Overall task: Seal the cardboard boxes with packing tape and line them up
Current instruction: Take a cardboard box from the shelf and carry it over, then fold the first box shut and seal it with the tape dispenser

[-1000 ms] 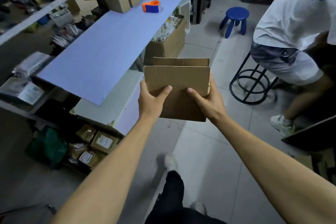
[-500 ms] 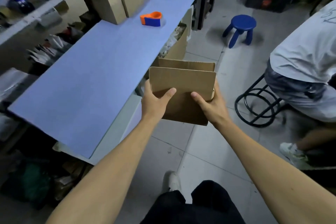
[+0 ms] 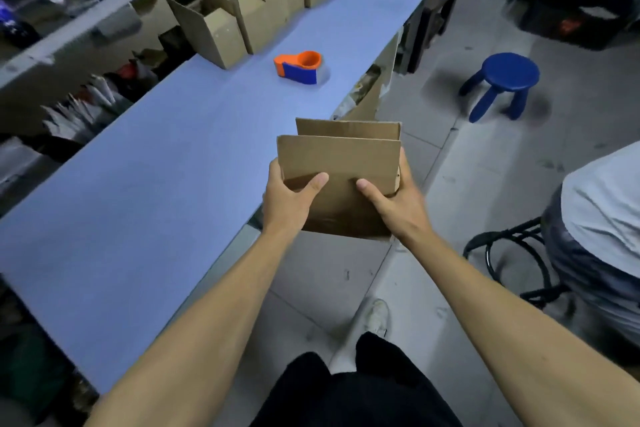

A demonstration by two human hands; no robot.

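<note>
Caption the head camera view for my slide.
Both hands hold an open brown cardboard box beside the blue worktable.

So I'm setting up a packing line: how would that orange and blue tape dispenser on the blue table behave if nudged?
The orange and blue tape dispenser lies flat on the blue table, so it would probably slide, not roll. It looks like stiff, light plastic.

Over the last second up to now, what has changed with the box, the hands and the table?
The person has walked along the blue table, so the tape dispenser and the row of open boxes now look nearer. The cardboard box has been carried along, its flaps open. Unchanged: the left hand and right hand keep the same hold, thumbs on the near face, and the dispenser lies untouched.
</note>
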